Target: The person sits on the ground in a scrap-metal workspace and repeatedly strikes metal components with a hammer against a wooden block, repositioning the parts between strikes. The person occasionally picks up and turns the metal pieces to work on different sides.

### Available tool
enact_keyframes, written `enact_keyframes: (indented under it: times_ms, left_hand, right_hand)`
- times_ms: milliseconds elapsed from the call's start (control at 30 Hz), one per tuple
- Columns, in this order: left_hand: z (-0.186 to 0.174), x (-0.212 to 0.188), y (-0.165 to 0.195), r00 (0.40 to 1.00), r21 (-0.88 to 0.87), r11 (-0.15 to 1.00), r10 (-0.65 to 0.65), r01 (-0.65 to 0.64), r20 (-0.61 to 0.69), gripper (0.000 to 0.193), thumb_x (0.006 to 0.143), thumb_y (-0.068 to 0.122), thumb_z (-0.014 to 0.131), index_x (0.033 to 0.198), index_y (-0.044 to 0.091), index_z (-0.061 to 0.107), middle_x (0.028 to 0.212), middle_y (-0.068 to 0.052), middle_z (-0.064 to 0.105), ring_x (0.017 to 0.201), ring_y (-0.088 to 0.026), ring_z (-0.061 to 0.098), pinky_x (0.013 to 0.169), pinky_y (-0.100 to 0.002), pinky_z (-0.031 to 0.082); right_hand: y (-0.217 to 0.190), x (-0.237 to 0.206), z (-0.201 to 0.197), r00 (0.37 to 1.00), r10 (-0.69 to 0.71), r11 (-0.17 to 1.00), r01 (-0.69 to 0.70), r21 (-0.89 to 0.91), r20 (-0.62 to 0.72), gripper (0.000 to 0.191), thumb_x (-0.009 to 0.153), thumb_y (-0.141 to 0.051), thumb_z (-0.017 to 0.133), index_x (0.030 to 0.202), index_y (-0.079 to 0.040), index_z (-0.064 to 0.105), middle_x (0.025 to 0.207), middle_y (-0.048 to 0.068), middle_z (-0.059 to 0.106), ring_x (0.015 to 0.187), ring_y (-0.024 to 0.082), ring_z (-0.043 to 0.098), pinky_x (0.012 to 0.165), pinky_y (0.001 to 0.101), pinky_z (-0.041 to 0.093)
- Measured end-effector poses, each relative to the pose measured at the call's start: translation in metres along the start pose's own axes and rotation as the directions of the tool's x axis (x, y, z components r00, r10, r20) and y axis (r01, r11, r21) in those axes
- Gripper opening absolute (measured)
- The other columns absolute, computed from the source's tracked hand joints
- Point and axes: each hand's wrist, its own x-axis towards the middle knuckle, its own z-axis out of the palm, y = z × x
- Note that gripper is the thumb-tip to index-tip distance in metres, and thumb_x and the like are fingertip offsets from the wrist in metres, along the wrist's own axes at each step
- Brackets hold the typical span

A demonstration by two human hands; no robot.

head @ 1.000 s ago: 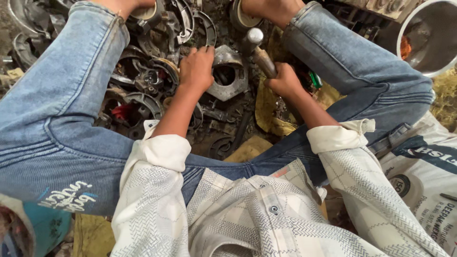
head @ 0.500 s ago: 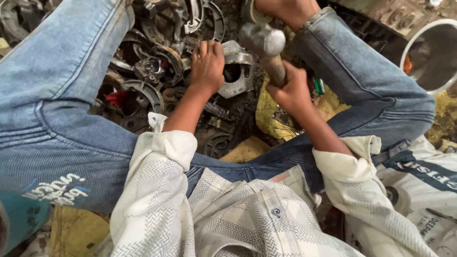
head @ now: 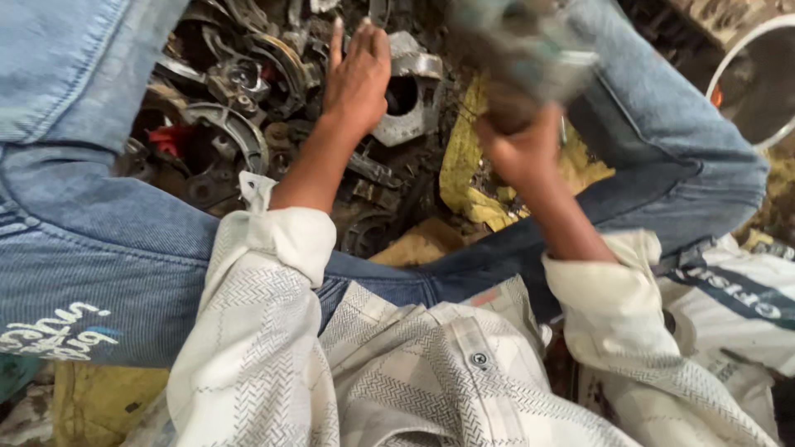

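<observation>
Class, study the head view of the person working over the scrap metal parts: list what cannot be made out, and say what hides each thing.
1. Hammer head: motion blur smears it; shape unclear.
2. Right hand: its grip is partly blurred.
3. Grey metal casting: the left hand covers its left side.
4. Metal pot: cut off by the right edge.
5. Small dark parts: too jumbled to identify.

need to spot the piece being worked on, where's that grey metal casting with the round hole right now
In the head view, the grey metal casting sits upper centre among dark scrap parts, under the left hand, left of the yellow cloth.
</observation>
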Motion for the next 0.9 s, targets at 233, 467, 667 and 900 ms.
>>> enact_keyframes:
  times_ms: [233, 467, 667, 900]
  left_hand:
    - [-0.01, 0.006, 0.004, 0.999, -0.049, 0.999, -0.018, 0.016, -0.046, 0.061, 0.084, -0.005, 0.075, 0.134, 0.003, 0.04, 0.152, -0.022, 0.042, 0.152, -0.036, 0.028, 0.125, -0.057, 0.005]
    - [0.004, 0.004, 0.007, 0.998, -0.063, 0.997, -0.038, 0.035, -0.04, 0.075, 0.082, 0.0, 0.079, 0.144, -0.004, 0.036, 0.152, -0.025, 0.038, 0.149, -0.038, 0.03, 0.128, -0.056, 0.006]
    - [-0.002, 0.01, 0.007, 0.988, 0.073, 0.997, -0.015, 0.026, -0.151, 0.075, 0.082, -0.004, 0.079, 0.145, 0.001, 0.037, 0.154, -0.02, 0.04, 0.149, -0.037, 0.033, 0.127, -0.056, 0.005]
    - [-0.005, 0.002, 0.011, 0.997, -0.122, 0.99, -0.071, 0.067, -0.03, 0.083, 0.077, 0.0, 0.083, 0.144, -0.01, 0.037, 0.15, -0.028, 0.042, 0.146, -0.041, 0.035, 0.126, -0.059, 0.007]
  right_hand:
    - [-0.003, 0.014, 0.003, 0.972, 0.22, 0.975, -0.22, -0.011, 0.078, 0.033, 0.076, -0.003, 0.07, 0.109, 0.0, 0.067, 0.075, 0.003, 0.062, 0.063, 0.012, 0.055, 0.055, 0.0308, 0.043]
    - [-0.008, 0.003, -0.008, 0.999, -0.016, 0.988, 0.021, 0.152, -0.033, 0.01, 0.098, -0.001, 0.073, 0.105, 0.002, 0.069, 0.083, 0.004, 0.066, 0.073, 0.012, 0.061, 0.065, 0.029, 0.049]
    - [0.009, 0.007, 0.012, 0.998, -0.001, 0.986, 0.012, -0.167, 0.062, 0.035, 0.073, -0.001, 0.074, 0.107, 0.005, 0.067, 0.081, 0.004, 0.064, 0.074, 0.012, 0.063, 0.064, 0.029, 0.05]
    - [-0.064, 0.017, -0.033, 0.981, -0.146, 0.966, 0.168, 0.195, -0.125, 0.008, 0.096, 0.005, 0.069, 0.093, 0.003, 0.063, 0.077, 0.004, 0.065, 0.063, 0.012, 0.063, 0.057, 0.0295, 0.047]
